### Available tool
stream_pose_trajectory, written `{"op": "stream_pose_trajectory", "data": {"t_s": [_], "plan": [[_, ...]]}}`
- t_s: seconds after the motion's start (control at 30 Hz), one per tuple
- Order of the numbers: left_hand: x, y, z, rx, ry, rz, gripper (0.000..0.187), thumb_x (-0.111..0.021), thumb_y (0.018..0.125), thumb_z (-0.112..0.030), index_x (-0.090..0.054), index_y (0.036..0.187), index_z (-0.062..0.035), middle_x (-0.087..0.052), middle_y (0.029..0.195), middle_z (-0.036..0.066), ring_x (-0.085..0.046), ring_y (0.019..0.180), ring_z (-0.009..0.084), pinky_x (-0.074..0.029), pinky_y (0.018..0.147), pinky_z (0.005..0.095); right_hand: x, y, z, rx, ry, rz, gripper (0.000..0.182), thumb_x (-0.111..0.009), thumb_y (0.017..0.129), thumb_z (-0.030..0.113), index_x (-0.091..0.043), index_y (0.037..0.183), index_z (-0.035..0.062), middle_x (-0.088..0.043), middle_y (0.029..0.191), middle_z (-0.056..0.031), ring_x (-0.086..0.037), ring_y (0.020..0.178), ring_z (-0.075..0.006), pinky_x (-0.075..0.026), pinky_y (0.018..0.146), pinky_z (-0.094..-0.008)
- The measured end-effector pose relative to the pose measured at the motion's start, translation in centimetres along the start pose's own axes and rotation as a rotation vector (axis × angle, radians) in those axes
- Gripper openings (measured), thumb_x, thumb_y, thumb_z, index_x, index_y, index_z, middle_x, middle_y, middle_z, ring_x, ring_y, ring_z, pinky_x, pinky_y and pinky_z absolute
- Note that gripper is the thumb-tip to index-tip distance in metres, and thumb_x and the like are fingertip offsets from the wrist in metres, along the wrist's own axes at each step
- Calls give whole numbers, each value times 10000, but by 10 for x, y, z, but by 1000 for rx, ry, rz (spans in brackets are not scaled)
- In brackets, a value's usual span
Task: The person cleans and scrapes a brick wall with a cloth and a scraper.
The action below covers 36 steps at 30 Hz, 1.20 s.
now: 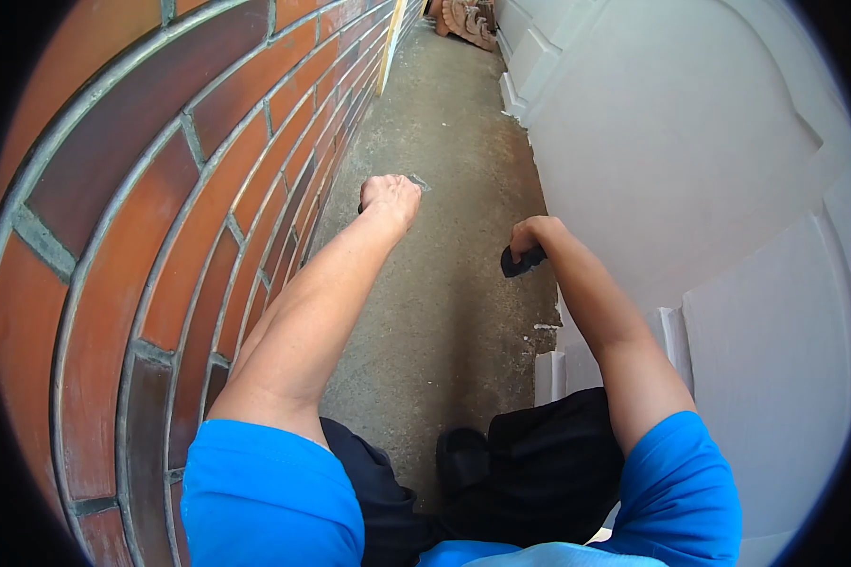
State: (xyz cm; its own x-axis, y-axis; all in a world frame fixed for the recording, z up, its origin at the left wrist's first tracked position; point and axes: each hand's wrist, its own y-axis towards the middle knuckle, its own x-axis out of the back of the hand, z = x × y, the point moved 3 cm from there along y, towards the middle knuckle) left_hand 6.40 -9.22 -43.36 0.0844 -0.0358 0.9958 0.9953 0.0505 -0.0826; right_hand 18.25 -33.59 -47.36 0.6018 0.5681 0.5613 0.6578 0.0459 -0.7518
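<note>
My left hand (390, 197) is closed in a fist above the concrete floor, near the brick wall. A small dark edge shows at its left side, and what it holds is hidden. Lower and to the right, my right hand (533, 232) has its fingers wrapped round a black object (522, 261), which hangs beneath the palm beside the white panelled wall. The black object is too dark to make out. Both forearms reach forward, with the hands well apart.
An orange and brown brick wall (161, 227) lines the left side. White moulded panels (671, 161) line the right. A carved reddish piece (468, 23) lies at the far end of the concrete floor (435, 312). A pale upright strip (390, 47) stands by the bricks.
</note>
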Motion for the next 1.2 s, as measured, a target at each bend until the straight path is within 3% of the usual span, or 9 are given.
{"op": "stream_pose_trajectory", "data": {"t_s": [0.8,0.9,1.2], "plan": [[11,-4,-7,10,-10,-17,259,-594,843,-67,-708,1075,-89,-702,1102,116,-678,1044,246,-556,841,346,5,-16,1,-42,53,-34,423,-697,769,314,-696,1116,71,-710,1066,-82,-687,914,-266,-547,792,-405],[10,-4,-8,7,-12,-27,259,-594,844,-66,-707,1076,-88,-702,1103,117,-677,1047,247,-556,841,347,6,-14,0,-57,79,27,481,-692,772,292,-659,1199,73,-653,1224,-112,-647,1062,-294,-512,905,-422],[10,-3,-9,9,-21,-34,252,-592,848,-71,-705,1073,-67,-703,1100,119,-678,1045,245,-555,839,342,5,-9,0,-28,43,11,507,-688,766,292,-644,1220,72,-636,1253,-116,-637,1081,-298,-506,918,-419]]}}
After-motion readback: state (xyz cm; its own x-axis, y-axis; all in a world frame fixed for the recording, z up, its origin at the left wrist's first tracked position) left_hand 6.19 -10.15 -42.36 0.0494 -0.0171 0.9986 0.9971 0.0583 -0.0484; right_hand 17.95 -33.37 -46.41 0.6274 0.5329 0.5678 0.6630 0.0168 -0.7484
